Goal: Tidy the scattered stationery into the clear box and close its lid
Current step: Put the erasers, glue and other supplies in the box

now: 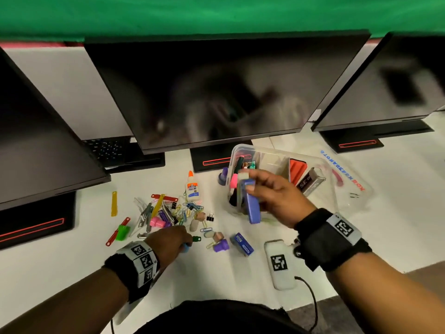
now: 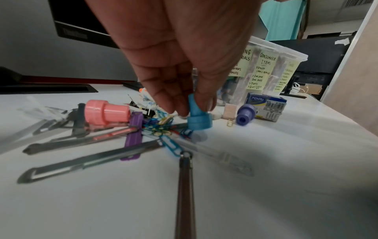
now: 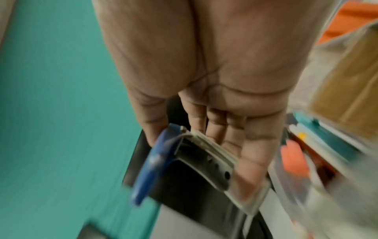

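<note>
The clear box [image 1: 310,162] stands open on the white desk, holding markers and an orange item; its lid [image 1: 346,179] lies behind it to the right. My right hand [image 1: 267,189] grips a blue and grey hole punch [image 1: 250,201] just above the box's near left corner. In the right wrist view the hole punch [image 3: 184,161] sits between thumb and fingers. My left hand [image 1: 173,239] pinches a small light-blue stamp [image 2: 198,118] just above the desk, by the heap of paper clips [image 2: 161,126]. Scattered around lie a pink stamp [image 2: 106,111], a purple stamp [image 2: 245,114], a staples box [image 2: 266,106] and a glue bottle [image 1: 192,186].
Three dark monitors [image 1: 216,92] stand along the back of the desk. A white device with a marker tag [image 1: 279,263] and its cable lies near the front edge. Metal file fasteners [image 2: 85,161] fan out left of the clips. Yellow labels [image 2: 266,71] cover the box's side.
</note>
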Tool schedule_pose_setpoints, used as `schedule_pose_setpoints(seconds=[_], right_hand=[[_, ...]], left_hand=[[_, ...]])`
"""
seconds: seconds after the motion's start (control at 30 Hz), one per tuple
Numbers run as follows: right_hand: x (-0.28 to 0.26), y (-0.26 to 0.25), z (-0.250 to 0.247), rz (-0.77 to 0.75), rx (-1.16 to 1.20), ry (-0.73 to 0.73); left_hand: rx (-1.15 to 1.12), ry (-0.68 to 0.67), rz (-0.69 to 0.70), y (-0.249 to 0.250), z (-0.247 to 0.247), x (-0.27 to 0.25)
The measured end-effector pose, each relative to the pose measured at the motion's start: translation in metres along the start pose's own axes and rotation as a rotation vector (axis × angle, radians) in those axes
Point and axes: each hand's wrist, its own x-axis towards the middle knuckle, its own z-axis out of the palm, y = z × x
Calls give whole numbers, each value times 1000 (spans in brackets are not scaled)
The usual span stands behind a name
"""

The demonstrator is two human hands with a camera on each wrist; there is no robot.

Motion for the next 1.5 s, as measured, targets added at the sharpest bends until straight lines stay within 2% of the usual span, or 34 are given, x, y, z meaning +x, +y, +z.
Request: schedule_pose_setpoints(seconds=[0.07, 0.17, 0.27, 0.37, 0.43, 0.5, 0.53, 0.6, 0.7, 0.83, 0.97, 1.03, 1.1, 1.23, 1.3, 1.37, 1.43, 1.5], right_hand=[[0, -14, -26, -3, 198, 230], [8, -12, -69, 78, 252, 533], [18, 8, -96, 238, 304, 696], [24, 27, -107, 378, 237, 751], [27, 34, -105, 460, 145, 729], [32, 37, -102, 524, -47, 678], [36, 39, -102, 524, -152, 656], [46, 43, -103, 532, -301, 638], [56, 55, -109, 629, -351, 581], [58, 60, -109, 706, -270, 532], [52, 48, -100, 693, -293, 539], [47, 38, -97, 640, -470, 528], [40, 29, -93, 512, -609, 524], [21, 20, -67, 85, -586, 620], [9, 17, -46, -29, -604, 495], [-2, 18, -26, -79, -688, 255], [-5, 29, -10, -88, -821, 23], [-4, 51, 3, -66, -1021, -144]], left_hand=[[76, -16, 33, -1, 1, 1], [140, -17, 55, 1, 5, 2], [164, 26, 87, 10, 2, 5], [105, 179, 146, 26, -15, 10], [103, 324, 198, 38, -28, 15], [124, 446, 231, 51, -41, 20], [134, 444, 237, 59, -47, 22], [163, 338, 232, 74, -56, 28], [265, 187, 248, 83, -65, 36], [332, 173, 241, 90, -73, 39], [326, 196, 227, 94, -74, 43], [315, 199, 218, 93, -73, 45], [297, 203, 219, 94, -73, 45], [222, 196, 189, 94, -77, 48], [194, 188, 184, 93, -79, 50], [194, 174, 175, 93, -79, 51], [193, 175, 162, 92, -78, 52], [200, 168, 149, 92, -76, 52]])
